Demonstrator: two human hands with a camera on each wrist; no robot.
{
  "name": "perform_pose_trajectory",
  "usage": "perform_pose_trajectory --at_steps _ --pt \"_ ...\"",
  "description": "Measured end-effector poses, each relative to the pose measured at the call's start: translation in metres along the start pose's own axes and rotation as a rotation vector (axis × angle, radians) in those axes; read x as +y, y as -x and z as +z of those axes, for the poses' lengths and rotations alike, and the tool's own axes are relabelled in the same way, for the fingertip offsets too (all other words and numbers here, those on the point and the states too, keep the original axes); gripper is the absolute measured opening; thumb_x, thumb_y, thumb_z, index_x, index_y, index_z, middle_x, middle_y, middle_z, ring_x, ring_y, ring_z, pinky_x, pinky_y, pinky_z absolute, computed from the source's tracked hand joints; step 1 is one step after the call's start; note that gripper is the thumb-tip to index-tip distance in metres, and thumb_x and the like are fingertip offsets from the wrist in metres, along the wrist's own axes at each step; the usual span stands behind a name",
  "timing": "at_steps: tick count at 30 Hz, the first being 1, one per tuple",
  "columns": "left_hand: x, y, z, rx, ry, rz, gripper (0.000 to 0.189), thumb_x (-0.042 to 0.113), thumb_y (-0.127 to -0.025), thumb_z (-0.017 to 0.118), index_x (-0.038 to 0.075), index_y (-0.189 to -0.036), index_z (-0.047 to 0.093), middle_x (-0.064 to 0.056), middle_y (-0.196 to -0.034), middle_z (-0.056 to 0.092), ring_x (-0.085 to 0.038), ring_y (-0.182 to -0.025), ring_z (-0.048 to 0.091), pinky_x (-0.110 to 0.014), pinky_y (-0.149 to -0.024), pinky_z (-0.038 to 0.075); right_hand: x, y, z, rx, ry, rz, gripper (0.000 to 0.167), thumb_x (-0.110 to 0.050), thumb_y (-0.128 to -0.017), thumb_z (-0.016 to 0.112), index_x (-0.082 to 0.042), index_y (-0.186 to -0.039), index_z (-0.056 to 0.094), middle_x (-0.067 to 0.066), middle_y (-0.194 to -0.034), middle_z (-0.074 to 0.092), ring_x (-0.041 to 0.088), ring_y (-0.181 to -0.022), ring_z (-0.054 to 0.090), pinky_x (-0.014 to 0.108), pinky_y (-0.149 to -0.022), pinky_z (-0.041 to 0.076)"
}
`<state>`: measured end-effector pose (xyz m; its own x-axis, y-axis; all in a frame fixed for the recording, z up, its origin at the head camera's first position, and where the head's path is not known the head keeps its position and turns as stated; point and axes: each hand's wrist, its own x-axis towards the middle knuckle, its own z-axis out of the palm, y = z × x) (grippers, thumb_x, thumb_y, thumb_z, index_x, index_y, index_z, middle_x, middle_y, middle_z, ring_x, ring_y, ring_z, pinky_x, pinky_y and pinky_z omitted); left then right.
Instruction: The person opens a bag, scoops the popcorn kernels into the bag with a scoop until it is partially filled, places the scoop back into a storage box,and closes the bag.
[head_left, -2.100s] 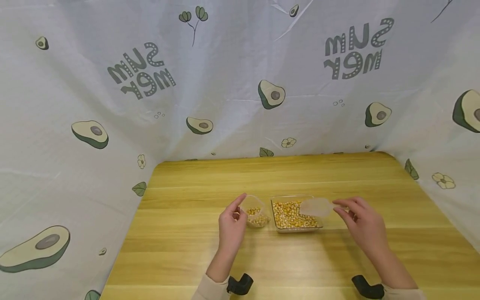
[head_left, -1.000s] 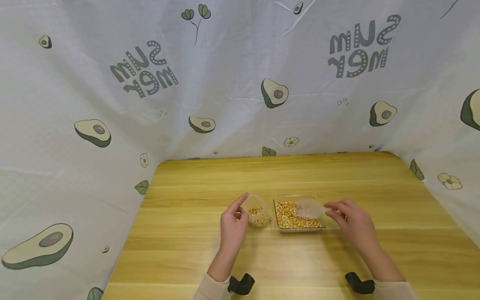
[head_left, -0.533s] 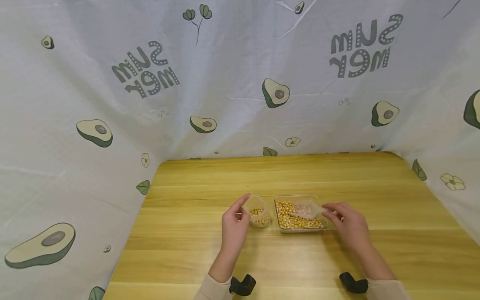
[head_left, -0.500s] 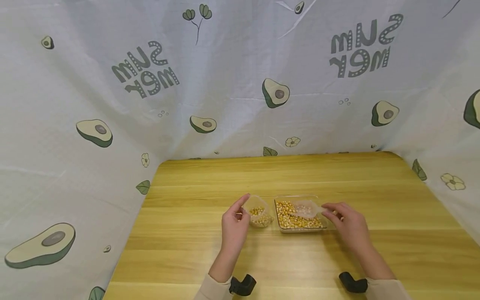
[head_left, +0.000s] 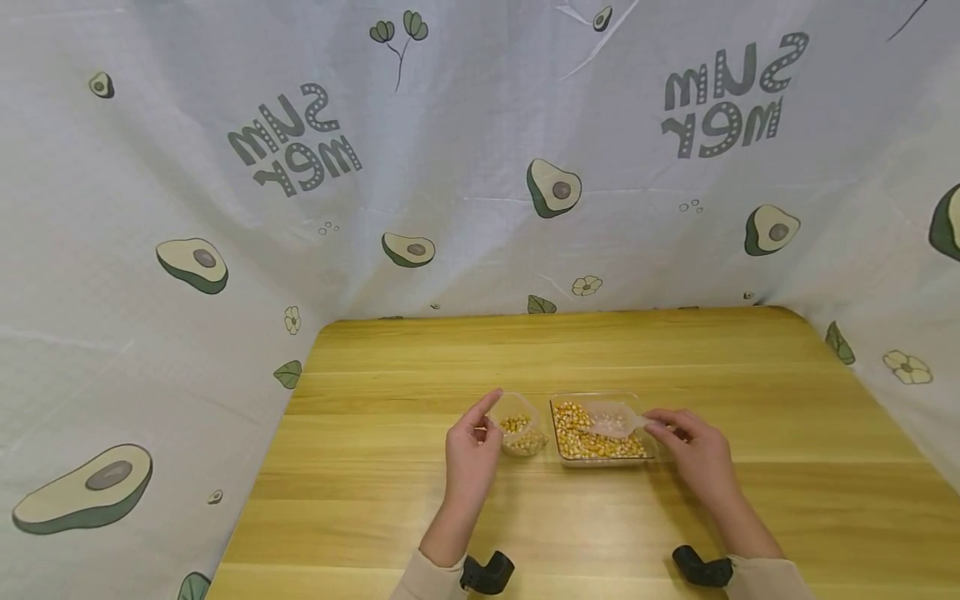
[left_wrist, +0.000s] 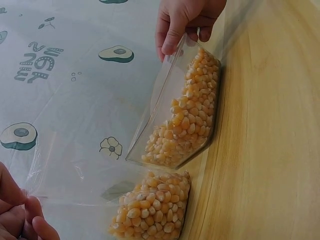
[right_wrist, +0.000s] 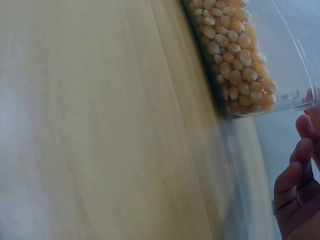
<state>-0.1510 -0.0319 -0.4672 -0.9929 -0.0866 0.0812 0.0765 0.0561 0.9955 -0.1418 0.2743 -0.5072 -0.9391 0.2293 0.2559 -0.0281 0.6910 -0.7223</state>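
In the head view my left hand (head_left: 471,454) pinches the open rim of a clear plastic bag (left_wrist: 75,185), which stands on the table with corn kernels (left_wrist: 152,212) in its bottom. To the bag's right is a clear rectangular glass container (head_left: 606,463), part filled with corn kernels (head_left: 572,442). My right hand (head_left: 701,454), at the container's right end, pinches the handle of a translucent white scoop (head_left: 609,417). The scoop's bowl lies down among the container's kernels, with some kernels in it. In the right wrist view the fingers (right_wrist: 290,182) are partly out of frame.
A wooden table (head_left: 420,358) carries the bag and the container side by side. Behind it and at both sides hangs a pale cloth (head_left: 450,167) printed with avocados. A black wrist mount (head_left: 487,572) sits at each wrist.
My right hand has moved left, bringing the scoop from above the container down into the kernels, and it now barely moves. My left hand keeps hold of the bag's rim.
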Motion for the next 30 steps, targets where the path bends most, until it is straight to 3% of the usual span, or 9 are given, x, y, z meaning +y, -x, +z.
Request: perform_pose_trajectory --at_steps 4,15,24,30 --pt "0.000 0.000 0.001 -0.002 -0.002 -0.002 0.050 -0.007 -0.090 0.049 0.019 -0.127 0.070 -0.013 -0.126 0.065 -0.004 -0.054 0.036 -0.013 -0.044 0.027 0.002 0.002 0.001 -0.019 -0.038 0.048 0.023 -0.027 -0.093 0.070 -0.011 -0.108 0.077 -0.025 -0.087 0.060 -0.001 -0.071 0.048 0.019 -0.058 0.041" --pt "0.001 0.001 0.001 -0.002 0.003 -0.009 0.049 -0.006 -0.091 0.049 0.019 -0.127 0.070 -0.010 -0.132 0.064 -0.004 -0.055 0.036 -0.013 -0.044 0.027 0.008 0.006 0.006 -0.011 -0.178 0.118 0.028 -0.027 -0.095 0.069 -0.005 -0.112 0.075 -0.038 -0.089 0.058 -0.002 -0.075 0.051 0.015 -0.063 0.043" --pt "0.002 0.001 0.001 -0.005 -0.004 -0.026 0.049 -0.004 -0.091 0.049 0.022 -0.127 0.070 -0.008 -0.118 0.066 -0.006 -0.054 0.035 -0.014 -0.044 0.027 0.010 0.010 0.005 -0.057 -0.382 0.265 0.036 -0.027 -0.096 0.067 0.001 -0.119 0.069 -0.012 -0.068 0.052 0.008 -0.062 0.048 0.027 -0.054 0.045" --pt "0.001 0.000 0.002 -0.008 0.000 -0.019 0.049 -0.005 -0.091 0.049 0.021 -0.127 0.070 -0.011 -0.123 0.066 -0.005 -0.054 0.035 -0.013 -0.044 0.027 0.011 0.012 0.004 -0.062 -0.446 0.278 0.029 -0.024 -0.095 0.067 -0.003 -0.115 0.072 -0.011 -0.067 0.053 0.008 -0.060 0.048 0.026 -0.052 0.044"
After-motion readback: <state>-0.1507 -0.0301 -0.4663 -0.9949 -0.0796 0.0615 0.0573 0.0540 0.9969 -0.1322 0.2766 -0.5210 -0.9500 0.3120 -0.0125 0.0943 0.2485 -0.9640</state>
